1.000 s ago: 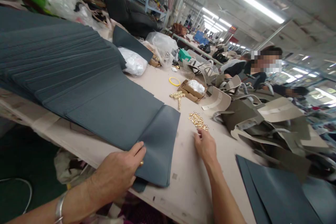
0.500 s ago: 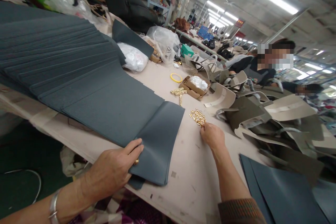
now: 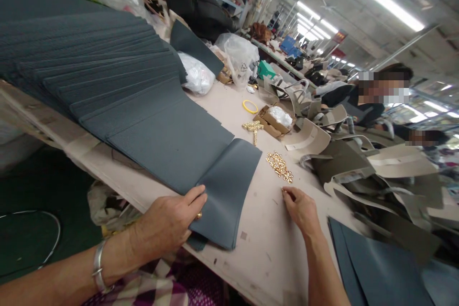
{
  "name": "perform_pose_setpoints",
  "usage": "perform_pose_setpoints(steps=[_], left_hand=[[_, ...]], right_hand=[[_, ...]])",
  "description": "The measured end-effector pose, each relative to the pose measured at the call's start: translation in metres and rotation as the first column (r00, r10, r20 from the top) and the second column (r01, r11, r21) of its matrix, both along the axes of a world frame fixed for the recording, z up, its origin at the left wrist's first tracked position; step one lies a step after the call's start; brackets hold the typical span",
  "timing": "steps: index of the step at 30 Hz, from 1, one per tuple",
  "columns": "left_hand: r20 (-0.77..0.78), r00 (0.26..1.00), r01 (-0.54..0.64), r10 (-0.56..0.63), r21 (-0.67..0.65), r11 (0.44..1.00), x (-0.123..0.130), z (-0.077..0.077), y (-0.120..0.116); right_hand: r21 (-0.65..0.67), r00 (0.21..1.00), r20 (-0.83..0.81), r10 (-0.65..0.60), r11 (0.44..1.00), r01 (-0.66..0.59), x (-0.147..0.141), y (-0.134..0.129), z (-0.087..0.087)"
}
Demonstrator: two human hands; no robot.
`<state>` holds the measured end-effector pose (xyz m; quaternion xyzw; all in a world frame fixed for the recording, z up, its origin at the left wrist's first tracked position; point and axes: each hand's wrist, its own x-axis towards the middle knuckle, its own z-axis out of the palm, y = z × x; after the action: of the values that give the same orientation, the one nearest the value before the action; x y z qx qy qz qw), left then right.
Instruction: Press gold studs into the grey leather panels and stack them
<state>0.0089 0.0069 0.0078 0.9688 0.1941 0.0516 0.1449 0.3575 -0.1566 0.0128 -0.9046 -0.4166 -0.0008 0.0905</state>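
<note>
My left hand (image 3: 172, 220), with a silver bangle on the wrist, grips the near edge of a dark blue-grey leather-like panel (image 3: 233, 191). A small round gold piece (image 3: 198, 216) shows by its fingers; whether it is worn or held I cannot tell. The panel lies at the end of a fanned stack of like panels (image 3: 154, 129). Thumb and forefinger of my right hand (image 3: 303, 208) are pinched together, and a tiny gold bit (image 3: 283, 190) shows at their tips. Just beyond them is a loose spread of small gold metal fittings (image 3: 280, 166).
More gold pieces (image 3: 253, 126) lie farther back, near a yellow tape ring (image 3: 250, 106) and an open cardboard box (image 3: 270, 124). Beige and olive bag parts (image 3: 337, 158) crowd the right side. Dark panels (image 3: 380, 258) lie at the lower right. A person (image 3: 366, 100) sits across.
My right hand has drawn back toward me from the gold fittings, which now lie more spread out. My left hand keeps its place on the panel. The whole view has shifted slightly.
</note>
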Motion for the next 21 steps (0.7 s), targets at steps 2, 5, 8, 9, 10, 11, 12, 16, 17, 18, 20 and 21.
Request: perform_pose_setpoints(steps=[2,5,8,9,10,11,12,16,17,18,20,21], left_hand=[[0.012,1.000,0.005,-0.005,0.008,1.000,-0.001,0.000,0.000],[0.008,1.000,0.008,-0.008,0.006,1.000,-0.001,0.000,-0.001],[-0.011,1.000,0.006,-0.006,-0.012,1.000,0.000,0.001,0.000],[-0.019,1.000,0.008,-0.008,-0.021,1.000,0.000,0.001,0.000],[-0.024,1.000,0.009,-0.010,-0.027,1.000,0.001,0.001,0.000],[-0.029,1.000,0.012,-0.012,-0.030,0.999,0.001,0.000,0.000],[-0.033,0.999,0.013,-0.014,-0.031,0.999,0.001,0.000,0.000],[-0.030,1.000,0.007,-0.008,-0.021,1.000,0.000,-0.001,0.000],[-0.022,1.000,0.005,-0.006,-0.021,1.000,0.000,-0.001,0.000],[-0.013,1.000,0.003,-0.004,-0.021,1.000,-0.001,-0.001,0.000],[0.009,1.000,0.004,-0.004,-0.024,1.000,-0.001,0.001,-0.001],[0.017,1.000,0.007,-0.007,-0.026,1.000,-0.001,0.002,-0.001]], right_hand=[[0.009,0.999,-0.043,-0.003,1.000,0.004,0.002,-0.005,0.001],[0.019,0.996,-0.053,-0.075,0.997,0.076,0.005,-0.011,0.003],[0.009,0.992,-0.049,-0.118,0.993,0.119,0.004,-0.013,0.004],[-0.002,0.992,-0.052,-0.115,0.993,0.115,0.003,-0.012,0.004],[-0.014,0.993,-0.053,-0.107,0.994,0.106,0.001,-0.011,0.004],[-0.027,0.994,-0.049,-0.096,0.995,0.095,-0.001,-0.010,0.004],[-0.042,0.996,-0.038,-0.085,0.996,0.083,-0.004,-0.007,0.004],[-0.127,0.998,0.052,-0.037,0.991,0.044,-0.011,0.005,0.004],[-0.150,0.997,0.077,-0.026,0.988,0.037,-0.012,0.008,0.004],[-0.172,0.995,0.102,-0.018,0.984,0.035,-0.013,0.011,0.004],[-0.204,0.989,0.147,-0.013,0.978,0.043,-0.014,0.016,0.004],[-0.213,0.986,0.165,-0.016,0.976,0.051,-0.014,0.017,0.005]])
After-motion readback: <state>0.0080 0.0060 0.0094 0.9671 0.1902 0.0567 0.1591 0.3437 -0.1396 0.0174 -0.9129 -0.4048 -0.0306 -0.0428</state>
